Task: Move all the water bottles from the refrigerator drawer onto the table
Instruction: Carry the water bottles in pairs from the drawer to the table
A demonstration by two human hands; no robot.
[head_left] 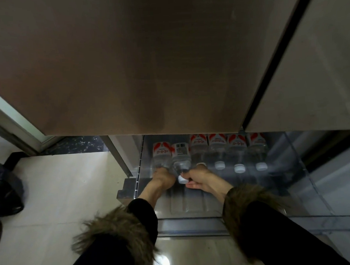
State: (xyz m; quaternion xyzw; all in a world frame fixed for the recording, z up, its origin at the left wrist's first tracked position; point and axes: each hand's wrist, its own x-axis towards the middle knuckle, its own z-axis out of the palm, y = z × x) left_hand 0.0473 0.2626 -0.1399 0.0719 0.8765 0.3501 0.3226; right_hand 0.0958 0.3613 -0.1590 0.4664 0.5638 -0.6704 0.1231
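Several clear water bottles with red-and-white labels lie side by side in the open transparent refrigerator drawer [306,178], caps toward me. My left hand [162,178] is closed over the neck of the leftmost bottle [161,155], hiding its cap. My right hand [202,178] grips the neck just behind the white cap of the second bottle [180,154], which sits a little nearer to me than the others, barcode up. A third bottle [198,149] lies just behind my right hand. Three more bottles [237,149] lie to the right, white caps showing.
The brown refrigerator door [136,63] hangs over the drawer's back and hides the bottles' far ends. The drawer's front rail [195,226] lies under my fur-cuffed sleeves. Pale tiled floor [61,189] spreads to the left, with a dark bag [4,188] at the left edge.
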